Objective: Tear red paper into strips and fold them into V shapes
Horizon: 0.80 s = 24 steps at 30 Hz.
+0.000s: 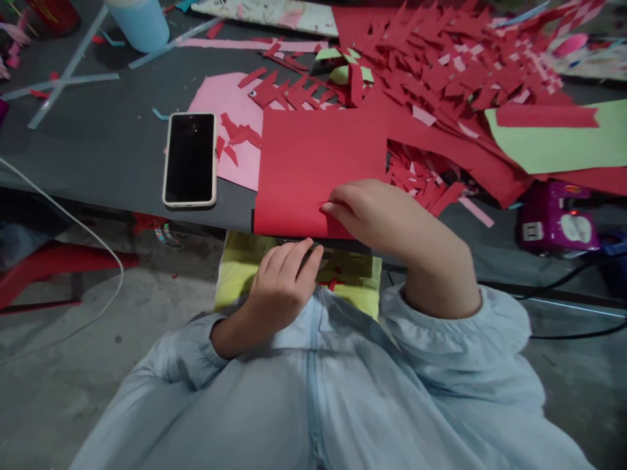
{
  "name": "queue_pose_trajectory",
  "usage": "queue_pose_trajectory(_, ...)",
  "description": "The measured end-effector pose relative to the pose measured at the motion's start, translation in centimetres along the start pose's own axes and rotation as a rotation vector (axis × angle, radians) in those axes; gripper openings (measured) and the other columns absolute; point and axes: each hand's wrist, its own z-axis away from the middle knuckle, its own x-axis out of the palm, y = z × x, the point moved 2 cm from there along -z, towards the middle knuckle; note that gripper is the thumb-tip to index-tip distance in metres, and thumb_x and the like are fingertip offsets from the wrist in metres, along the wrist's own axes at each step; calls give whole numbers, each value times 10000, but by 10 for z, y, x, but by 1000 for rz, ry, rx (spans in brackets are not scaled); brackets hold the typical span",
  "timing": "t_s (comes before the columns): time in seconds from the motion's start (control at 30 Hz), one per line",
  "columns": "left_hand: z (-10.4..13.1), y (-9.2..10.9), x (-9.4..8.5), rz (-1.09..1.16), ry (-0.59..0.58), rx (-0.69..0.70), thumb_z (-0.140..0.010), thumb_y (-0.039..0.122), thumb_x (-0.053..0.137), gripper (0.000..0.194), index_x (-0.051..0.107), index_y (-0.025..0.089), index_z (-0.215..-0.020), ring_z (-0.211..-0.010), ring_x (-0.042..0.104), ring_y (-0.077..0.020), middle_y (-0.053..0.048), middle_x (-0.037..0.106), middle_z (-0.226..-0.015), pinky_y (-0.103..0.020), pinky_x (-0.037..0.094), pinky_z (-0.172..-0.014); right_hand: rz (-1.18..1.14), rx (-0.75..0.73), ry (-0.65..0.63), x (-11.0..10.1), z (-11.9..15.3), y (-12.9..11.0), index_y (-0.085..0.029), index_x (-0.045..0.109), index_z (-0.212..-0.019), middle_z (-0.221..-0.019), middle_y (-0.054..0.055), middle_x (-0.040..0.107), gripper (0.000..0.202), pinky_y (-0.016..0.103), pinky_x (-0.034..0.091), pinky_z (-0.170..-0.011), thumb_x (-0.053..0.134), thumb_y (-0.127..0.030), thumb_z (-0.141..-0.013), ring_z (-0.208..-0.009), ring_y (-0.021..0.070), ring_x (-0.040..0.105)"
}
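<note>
One broad red sheet (323, 150) lies on the near part of the dark bench (98, 143), its near strip along the front edge and its far edge just short of a row of notched red pieces (279, 93). It looks like plain paper or thin card, so it should be very light, easy to slide, and stiff enough to lie flat yet quick to crease under a firm pinch. The near strip catches more light and seems to bend or curl, which suggests that the paper will spring a little there. The right hand (372, 205) rests at the near right of the sheet, thumb and fingers bent close together; whether they pinch the paper or only press on it, I cannot tell. The left hand (284, 284) is in front of the bench edge, fingers loosely spread, with nothing visible in them. The best hold is probably a light grip at the two near corners, or a flat palm over the middle, since gripping one corner alone could buckle or tear it. To the left, the sheet overlaps a pink sheet (240, 170), near a phone (191, 160); to the right, loose red scraps (416, 173) could snag beneath it.
</note>
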Motion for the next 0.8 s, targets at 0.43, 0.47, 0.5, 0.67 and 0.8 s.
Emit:
queue_pose_trajectory(0.43, 2, -2, 3, 5, -5, -52, -910, 146, 489, 409, 586, 83, -1302, -1274, 586, -285, -193, 656, -1303, -446, 469, -1069, 30, -28, -15, 5, 0, 0, -125, 669, -864, -839, 134, 707, 291, 318, 331, -663, 443, -267, -980, -774, 224, 611)
queue_pose_trajectory(0.47, 2, -3, 5, -4, -11, -66, -914, 155, 477, 431, 565, 81, -1329, -1302, 565, -289, -200, 639, -1329, -467, 441, -1096, 47, -25, -15, 5, -1, -1, -122, 671, -867, -846, 138, 711, 290, 320, 332, -663, 443, -261, -980, -775, 228, 613)
queue_pose_trajectory(0.5, 3, -4, 8, -20, -15, -82, -916, 166, 472, 448, 549, 81, -1350, -1319, 552, -294, -207, 623, -1351, -487, 417, -1118, 63, -24, -13, 6, -2, -1, -119, 674, -870, -852, 142, 714, 288, 322, 334, -664, 444, -254, -979, -775, 230, 614)
queue_pose_trajectory(0.67, 3, -6, 17, -103, -60, -128, -921, 205, 490, 486, 511, 70, -1387, -1351, 519, -315, -223, 564, -1415, -499, 410, -1133, 109, -17, 20, 9, -8, -2, -109, 689, -901, -869, 160, 724, 305, 329, 345, -673, 424, -238, -981, -777, 237, 610)
queue_pose_trajectory(0.8, 3, -5, 18, -125, -113, -128, -925, 207, 495, 506, 484, 24, -1397, -1361, 505, -334, -244, 536, -1433, -472, 447, -1110, 100, 9, 27, 12, -12, -1, -90, 699, -958, -900, 171, 728, 310, 329, 361, -684, 428, -238, -981, -820, 251, 623)
